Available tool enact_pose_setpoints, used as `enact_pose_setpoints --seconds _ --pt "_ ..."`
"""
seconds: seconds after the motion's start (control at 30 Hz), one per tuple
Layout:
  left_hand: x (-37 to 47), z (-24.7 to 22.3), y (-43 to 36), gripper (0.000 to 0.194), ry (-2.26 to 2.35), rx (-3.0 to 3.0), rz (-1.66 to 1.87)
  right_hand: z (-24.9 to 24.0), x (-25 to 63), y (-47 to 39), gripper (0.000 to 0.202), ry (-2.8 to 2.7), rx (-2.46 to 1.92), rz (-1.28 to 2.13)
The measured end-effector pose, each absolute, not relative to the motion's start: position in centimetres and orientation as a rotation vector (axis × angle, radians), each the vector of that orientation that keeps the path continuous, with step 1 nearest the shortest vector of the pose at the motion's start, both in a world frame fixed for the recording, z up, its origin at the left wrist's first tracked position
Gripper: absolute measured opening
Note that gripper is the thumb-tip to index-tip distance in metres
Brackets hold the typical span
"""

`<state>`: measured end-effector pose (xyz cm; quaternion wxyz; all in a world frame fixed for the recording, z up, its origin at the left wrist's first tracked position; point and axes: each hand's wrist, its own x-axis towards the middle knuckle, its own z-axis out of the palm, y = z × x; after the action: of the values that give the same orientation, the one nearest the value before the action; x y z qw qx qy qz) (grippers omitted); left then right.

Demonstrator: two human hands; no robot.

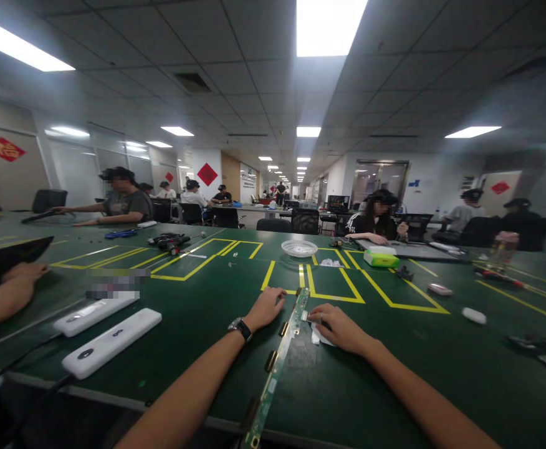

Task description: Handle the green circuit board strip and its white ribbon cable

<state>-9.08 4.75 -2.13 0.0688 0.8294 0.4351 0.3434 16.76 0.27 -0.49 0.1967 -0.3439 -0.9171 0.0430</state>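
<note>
A long, narrow green circuit board point(280, 362) with dark connectors along its left edge runs from the table's front edge toward the middle. My left hand point(264, 310), wearing a watch, lies left of the board's far end. Its fingers are loosely bent and apart, with nothing seen in them. At the right of the same end, my right hand point(341, 327) has its fingers curled round a crumpled white tissue point(316, 337). A small white bit shows at its fingertips against the board's edge; whether it belongs to the tissue is unclear.
Two white power strips point(111, 343) lie at the left, near another person's arm point(9, 296). Beyond the board stand a clear round dish point(299, 249) and a green tissue pack point(380, 257). Yellow tape point(338, 298) marks the green table. A white mouse-like object point(474, 315) rests at right.
</note>
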Motion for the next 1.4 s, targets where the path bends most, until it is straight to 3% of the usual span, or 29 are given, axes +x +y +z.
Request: enact_pose_setpoints --seconds 0.37,0.6,0.87,1.07,1.23,1.4 --pt "-8.9 -2.2 4.6 0.022 1.332 2.545 1.026 -1.2 16.7 0.5 0.033 -2.543 -1.003 0.086" --pt "-9.1 -1.9 4.6 0.024 1.391 2.497 1.009 -1.3 17.6 1.4 0.031 -2.467 -1.267 -0.095" --pt "-8.9 -2.1 4.8 0.023 1.366 2.492 1.017 -1.2 16.7 0.6 0.033 -2.555 -1.015 0.085" --pt "-8.8 -2.1 4.7 0.023 1.374 2.495 1.002 -1.5 17.2 1.5 0.031 -2.480 -1.205 -0.017" --pt "-8.7 -2.1 4.5 0.025 1.385 2.493 0.985 -1.6 17.3 1.2 0.033 -2.530 -1.037 0.073" --pt "-8.4 -1.8 4.1 0.035 1.364 2.489 0.942 -1.7 17.6 1.7 0.033 -2.476 -1.156 -0.002"
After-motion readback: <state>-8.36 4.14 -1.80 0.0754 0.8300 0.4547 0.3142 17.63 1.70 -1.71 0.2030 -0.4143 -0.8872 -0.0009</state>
